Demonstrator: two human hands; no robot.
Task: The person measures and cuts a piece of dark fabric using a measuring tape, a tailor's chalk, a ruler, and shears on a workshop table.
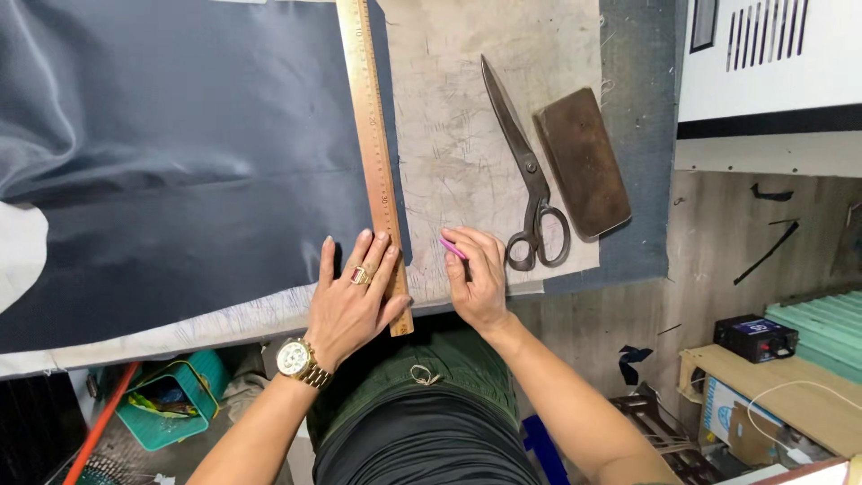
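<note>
The left hand (350,301) lies flat, fingers (364,256) spread and released, pressing down the near end of a long wooden ruler (377,162) and the dark cloth (180,162) under it. Nothing is gripped; the palm and fingertips simply bear on the ruler, which runs straight away from the fingers toward the far edge of the counter (449,117), along the cloth's right-hand border.

Just to the right of those fingers, the right hand (478,283) is pinched on a small pink piece of chalk (452,248), its tip touching the worn pale counter top close beside the ruler's edge. The chalk is mostly hidden in the hand, so it may be a crayon or marker instead.

The cloth looks thin, smooth and slightly shiny, so I judge it light, limp and inclined to slide; it wants flat pressure from above instead of a pinch, and the ruler, stiff and straight, is best held down near the spot being marked. The chalk is small and probably brittle, suited to a light fingertip hold.

Beyond the right hand's fingers lie large metal scissors (525,162), blades pointing away, handles near the fingers. Just right of them, touching or nearly so, sits a brown rectangular block (584,162).
</note>
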